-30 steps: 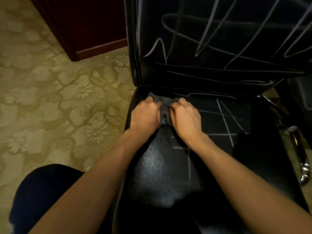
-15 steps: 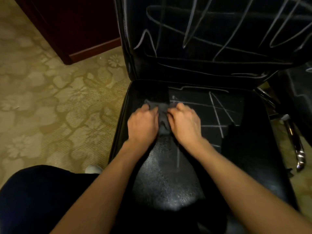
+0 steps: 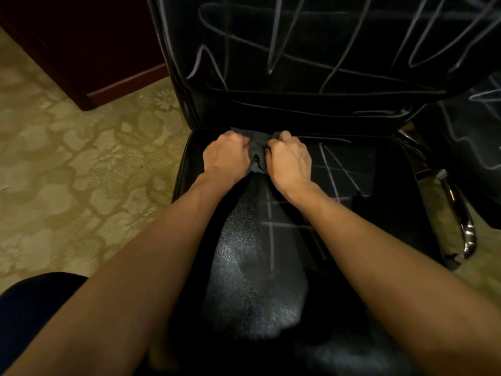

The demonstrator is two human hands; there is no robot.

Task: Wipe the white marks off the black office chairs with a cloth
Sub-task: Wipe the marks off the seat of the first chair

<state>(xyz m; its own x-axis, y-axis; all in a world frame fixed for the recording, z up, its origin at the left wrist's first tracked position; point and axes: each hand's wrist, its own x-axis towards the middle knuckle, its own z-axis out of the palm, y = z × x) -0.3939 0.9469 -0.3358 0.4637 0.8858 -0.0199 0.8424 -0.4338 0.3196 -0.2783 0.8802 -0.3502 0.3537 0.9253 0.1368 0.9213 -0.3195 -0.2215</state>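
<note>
- Where the seat [image 3: 385, 213] meets the backrest [image 3: 311, 50] of the black office chair, a dark grey cloth [image 3: 257, 151] lies bunched on the seat's rear edge, just left of the middle.
- The left hand [image 3: 226, 156] grips the cloth's left side with curled fingers, knuckles up; the right hand [image 3: 290, 160] grips its right side the same way, and the two fists are nearly touching.
- The cloth is crumpled, a fold showing between the hands and a strip beyond the knuckles against the crease.
- White marks [image 3: 332, 169] cross the seat just right of the right hand as straight intersecting lines; more run toward the viewer between the forearms.
- The seat's left rear corner is bare black; its left edge lies just beside the left hand, while a broad stretch of seat opens to the right.
- The backrest rises directly behind the cloth, covered in looping white scribbles [image 3: 284, 36].
- A chrome armrest [image 3: 461, 218] borders the seat's right side.
- A second marked black chair [image 3: 474, 137] stands beyond it.
- Patterned carpet [image 3: 81, 158] spreads on the left, with dark wooden furniture [image 3: 81, 50] at the far left.
</note>
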